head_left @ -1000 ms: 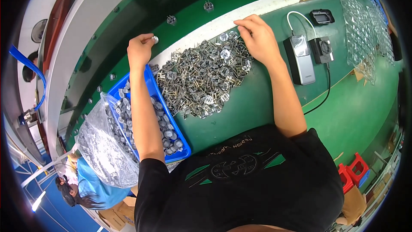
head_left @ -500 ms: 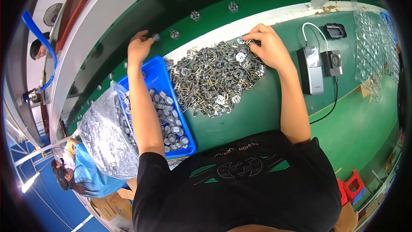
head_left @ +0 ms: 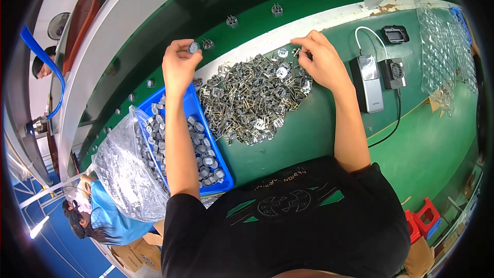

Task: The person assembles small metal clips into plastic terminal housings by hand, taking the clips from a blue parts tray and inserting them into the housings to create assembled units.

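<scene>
My left hand (head_left: 178,67) is over the edge of the dark green belt, a small round grey plug part (head_left: 193,48) pinched between thumb and fingers. Close beside it on the belt stands a pronged plug part (head_left: 207,44). At the far right of a heap of metal-pronged pieces (head_left: 252,98) is my right hand (head_left: 320,57). Its thumb and fingertips close around a small dark piece, too small to make out. A round pale part (head_left: 283,52) lies just left of those fingertips. Below my left forearm, a blue tray (head_left: 230,181) holds many round grey parts.
Spaced plug parts (head_left: 232,20) line the belt. A clear plastic bag (head_left: 123,170) hangs over the tray's left side. A grey power bank (head_left: 368,85), a black device (head_left: 395,73) with cables, and clear bubble sheet (head_left: 437,56) lie right. Another person (head_left: 113,211) is at lower left.
My left hand has moved right from over the belt and now has the round grey part in its fingers. My right hand has shifted slightly away from the round pale part.
</scene>
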Demonstrator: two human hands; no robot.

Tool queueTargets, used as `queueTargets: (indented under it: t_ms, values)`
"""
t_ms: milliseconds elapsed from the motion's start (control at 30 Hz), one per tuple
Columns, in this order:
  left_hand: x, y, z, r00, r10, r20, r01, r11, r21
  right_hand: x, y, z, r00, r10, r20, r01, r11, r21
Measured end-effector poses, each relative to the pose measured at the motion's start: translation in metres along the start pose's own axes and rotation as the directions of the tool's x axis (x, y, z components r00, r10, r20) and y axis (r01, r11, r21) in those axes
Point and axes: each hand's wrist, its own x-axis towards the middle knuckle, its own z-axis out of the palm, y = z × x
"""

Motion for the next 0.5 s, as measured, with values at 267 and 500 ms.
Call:
queueTargets:
  t_ms: [267, 500]
  values:
    - [-0.073, 0.055, 0.013, 0.942, -0.088, 0.323, 0.229, 0.873, -0.431, 0.001, -0.015, -0.001, 0.992, -0.088, -0.088, 0.09, 0.996, 0.017]
    - [-0.091, 0.061, 0.026, 0.912, -0.159, 0.378, 0.394, 0.59, -0.705, 0.001, -0.024, -0.005, 0.992, -0.072, -0.108, 0.093, 0.974, 0.206]
